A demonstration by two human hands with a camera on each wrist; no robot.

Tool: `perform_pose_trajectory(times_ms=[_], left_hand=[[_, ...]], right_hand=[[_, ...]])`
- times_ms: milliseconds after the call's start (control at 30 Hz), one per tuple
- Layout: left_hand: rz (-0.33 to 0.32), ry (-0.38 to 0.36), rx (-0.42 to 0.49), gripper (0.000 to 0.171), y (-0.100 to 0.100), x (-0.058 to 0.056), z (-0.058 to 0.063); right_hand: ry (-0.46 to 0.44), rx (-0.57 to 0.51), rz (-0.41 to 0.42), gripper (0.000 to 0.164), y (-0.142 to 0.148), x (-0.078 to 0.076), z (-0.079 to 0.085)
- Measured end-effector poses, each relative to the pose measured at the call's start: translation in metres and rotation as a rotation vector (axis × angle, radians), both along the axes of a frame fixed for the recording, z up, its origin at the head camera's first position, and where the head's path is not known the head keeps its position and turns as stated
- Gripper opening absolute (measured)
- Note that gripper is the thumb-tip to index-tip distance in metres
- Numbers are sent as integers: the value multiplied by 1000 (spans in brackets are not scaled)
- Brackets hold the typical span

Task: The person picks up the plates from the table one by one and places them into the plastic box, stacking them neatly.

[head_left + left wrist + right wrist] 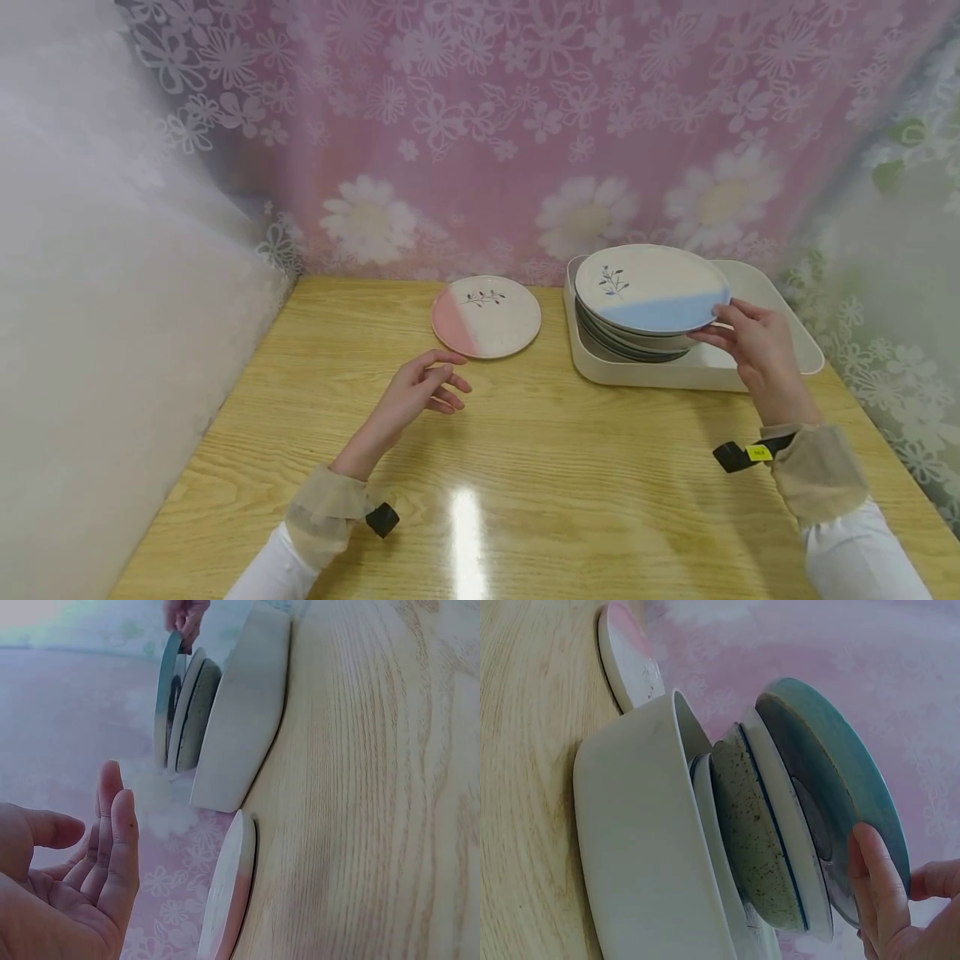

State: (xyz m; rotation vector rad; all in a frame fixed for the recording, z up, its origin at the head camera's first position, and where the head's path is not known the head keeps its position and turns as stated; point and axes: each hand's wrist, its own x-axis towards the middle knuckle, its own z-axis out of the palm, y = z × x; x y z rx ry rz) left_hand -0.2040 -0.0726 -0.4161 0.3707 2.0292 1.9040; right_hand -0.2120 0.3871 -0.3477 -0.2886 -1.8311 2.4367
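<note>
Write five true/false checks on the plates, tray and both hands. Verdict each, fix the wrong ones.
1. The right grip holds the blue-and-white plate. True.
2. The pink-and-white plate lies on the table, outside the pale tray. True.
3. The left grip holds the pink-and-white plate. False: it is near that plate but holds nothing.
4. Stacked dishes sit in the pale tray. True.
5. The pink-and-white plate is on the person's right of the pale tray. False: it is on the left.
</note>
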Motion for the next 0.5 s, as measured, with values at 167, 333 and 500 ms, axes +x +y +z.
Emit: perform_pose_trajectory(times_ms=[167, 333, 500], left_hand=[[5, 0, -2, 31, 0, 0, 0], [8, -1, 1, 30, 0, 0, 0], [8, -4, 3, 31, 0, 1, 1]], right_hand=[[-24, -8, -2, 77, 2, -1, -3], [-35, -20, -1, 77, 4, -3, -6], [-35, -31, 8, 77, 6, -3, -8]])
